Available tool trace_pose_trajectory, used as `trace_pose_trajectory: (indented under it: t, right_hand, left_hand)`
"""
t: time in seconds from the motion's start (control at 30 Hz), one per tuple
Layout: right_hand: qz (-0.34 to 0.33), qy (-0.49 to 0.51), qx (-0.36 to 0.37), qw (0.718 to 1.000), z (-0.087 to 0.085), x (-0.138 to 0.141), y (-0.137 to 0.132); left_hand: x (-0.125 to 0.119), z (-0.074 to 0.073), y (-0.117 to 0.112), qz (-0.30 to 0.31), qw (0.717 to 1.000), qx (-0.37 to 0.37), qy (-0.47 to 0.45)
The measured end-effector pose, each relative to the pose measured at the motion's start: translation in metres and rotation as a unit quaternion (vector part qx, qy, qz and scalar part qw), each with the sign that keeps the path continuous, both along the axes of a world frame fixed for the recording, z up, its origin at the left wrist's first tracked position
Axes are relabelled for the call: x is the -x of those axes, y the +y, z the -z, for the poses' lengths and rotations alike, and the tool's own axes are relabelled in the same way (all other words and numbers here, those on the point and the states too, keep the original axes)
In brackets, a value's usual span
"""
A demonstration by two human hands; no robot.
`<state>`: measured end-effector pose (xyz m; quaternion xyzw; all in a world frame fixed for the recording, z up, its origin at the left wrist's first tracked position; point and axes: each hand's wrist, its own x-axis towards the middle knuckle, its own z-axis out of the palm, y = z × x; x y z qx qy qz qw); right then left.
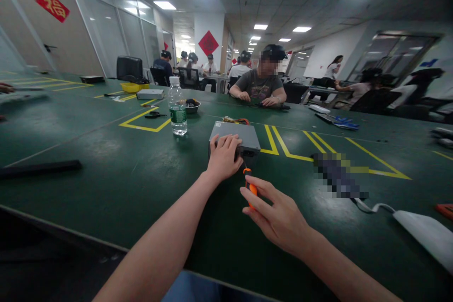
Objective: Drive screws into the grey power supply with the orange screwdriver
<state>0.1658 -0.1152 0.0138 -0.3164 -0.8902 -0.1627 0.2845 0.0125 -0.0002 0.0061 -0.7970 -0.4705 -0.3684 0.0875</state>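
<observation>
A flat grey metal box (pixel 244 135) lies on the green table (pixel 106 170) in front of me, with coloured wires (pixel 236 121) at its far side. My left hand (pixel 223 156) rests on the box's near left corner, fingers curled over its edge. My right hand (pixel 274 214) pinches an orange-handled screwdriver (pixel 250 188), whose tip points at the box's near face. Most of the handle is hidden by my fingers.
A water bottle (pixel 177 106) stands left of the box, with a small bowl (pixel 193 105) behind it. Yellow tape lines (pixel 290 155) mark the tabletop. A white pouch with a strap (pixel 423 233) lies at right. A person (pixel 262 86) sits across the table; others work beyond.
</observation>
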Motion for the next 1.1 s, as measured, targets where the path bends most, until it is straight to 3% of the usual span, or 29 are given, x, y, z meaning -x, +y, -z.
trace_pose_trajectory:
  t: [0.1, 0.27, 0.57, 0.83, 1.1]
  right_hand:
    - [-0.009, -0.028, 0.009, 1.0, -0.0017, 0.0021, -0.0017]
    - [-0.023, 0.003, -0.039, 0.999, 0.0017, 0.0019, 0.0023]
    - [-0.018, -0.004, -0.033, 0.999, -0.0003, 0.0003, 0.0014]
    - [-0.017, -0.034, 0.033, 0.999, -0.0017, -0.0002, -0.0035]
    - [-0.026, -0.018, -0.063, 0.998, -0.0026, -0.0007, 0.0026]
  left_hand:
    - [-0.0002, 0.0003, 0.0006, -0.002, 1.0, 0.003, 0.002]
    - [0.0002, 0.0009, 0.0011, 0.002, 1.0, 0.0, -0.002]
    - [0.0002, 0.0012, 0.0012, 0.006, 1.0, -0.003, -0.004]
    - [-0.0002, -0.001, 0.0001, 0.001, 1.0, 0.004, -0.001]
    - [-0.0004, -0.0012, -0.0001, -0.005, 1.0, 0.009, 0.007]
